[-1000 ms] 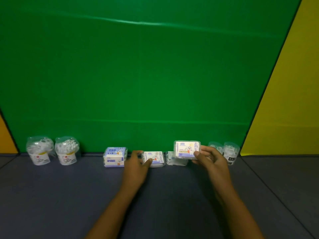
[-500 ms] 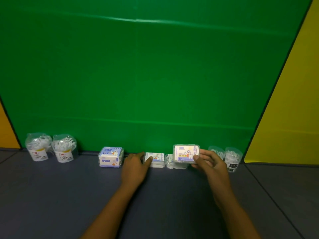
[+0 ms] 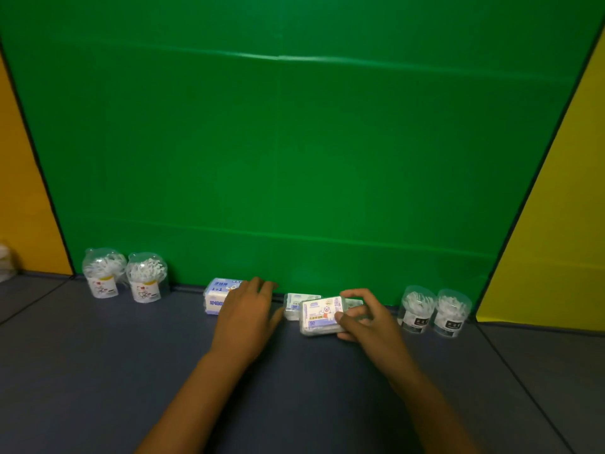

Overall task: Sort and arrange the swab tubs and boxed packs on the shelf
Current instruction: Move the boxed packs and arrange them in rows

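The right hand (image 3: 366, 322) grips a clear plastic boxed pack (image 3: 322, 316) by its right end, thumb on the near side and fingers curled over the far edge. The pack is flat and oblong, with a white and purple label bearing a cartoon figure and the number 50. Its long axis runs left to right, tilted a little so the label faces up and toward the camera. It sits low over the dark grey shelf (image 3: 98, 371), just in front of the row; whether it touches the surface cannot be told.

The left hand (image 3: 248, 314) lies palm down, fingers loosely spread, holding nothing; it covers the right part of a blue and white box (image 3: 217, 294) marked "1+1".

Behind the held pack, a second clear pack (image 3: 294, 304) lies flat against the green backdrop (image 3: 294, 142). Two swab tubs with black labels (image 3: 433, 311) stand at the right, two with white labels (image 3: 124, 276) at the far left.
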